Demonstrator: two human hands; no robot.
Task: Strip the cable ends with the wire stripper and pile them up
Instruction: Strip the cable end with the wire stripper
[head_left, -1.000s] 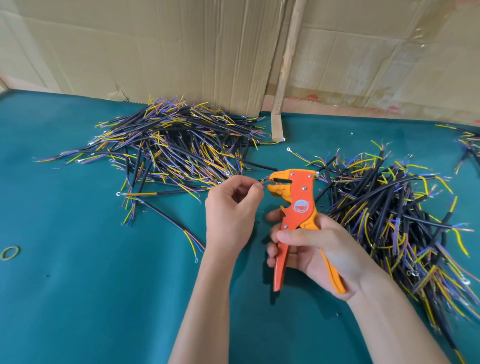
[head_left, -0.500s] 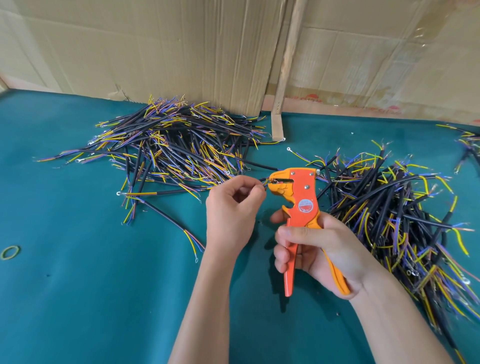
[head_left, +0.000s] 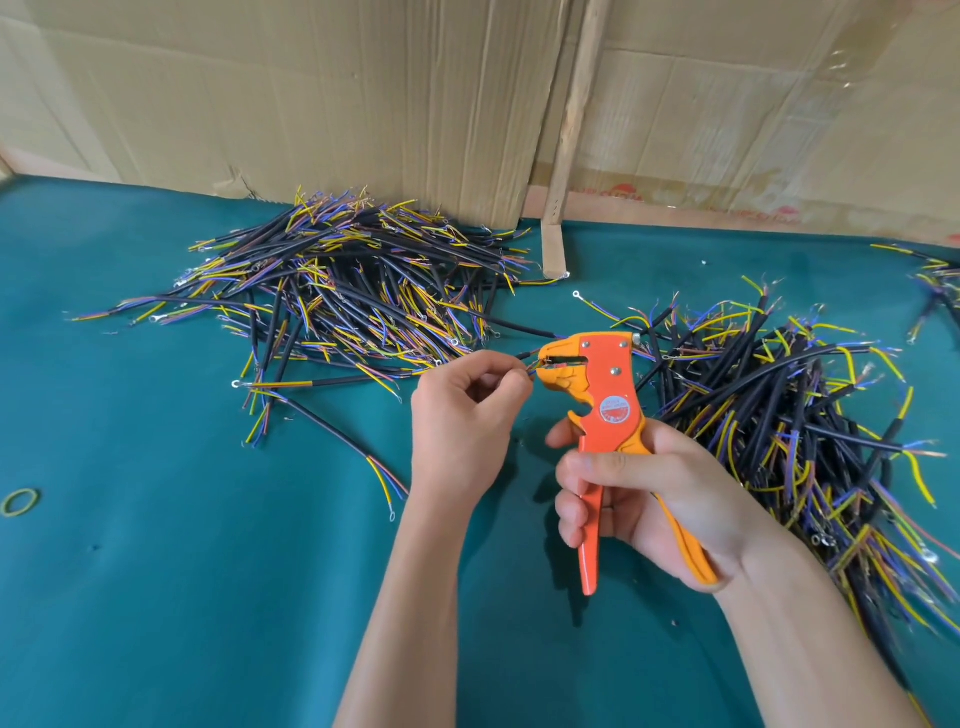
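- A green table (head_left: 156, 597) is carrying two cable piles: one (head_left: 343, 291) far left, another (head_left: 789, 431) right.
- A rubber band (head_left: 20, 502) is lying at its left edge.
- Cardboard (head_left: 311, 104) is standing along the back.

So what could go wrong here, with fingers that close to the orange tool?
The left hand pinches the cable end right at the mouth of the wire stripper, so a squeeze might nip a fingertip. The thin wires might sit crooked and strip unevenly. The two cable piles lie close, so stripped and unstripped cables could mix.
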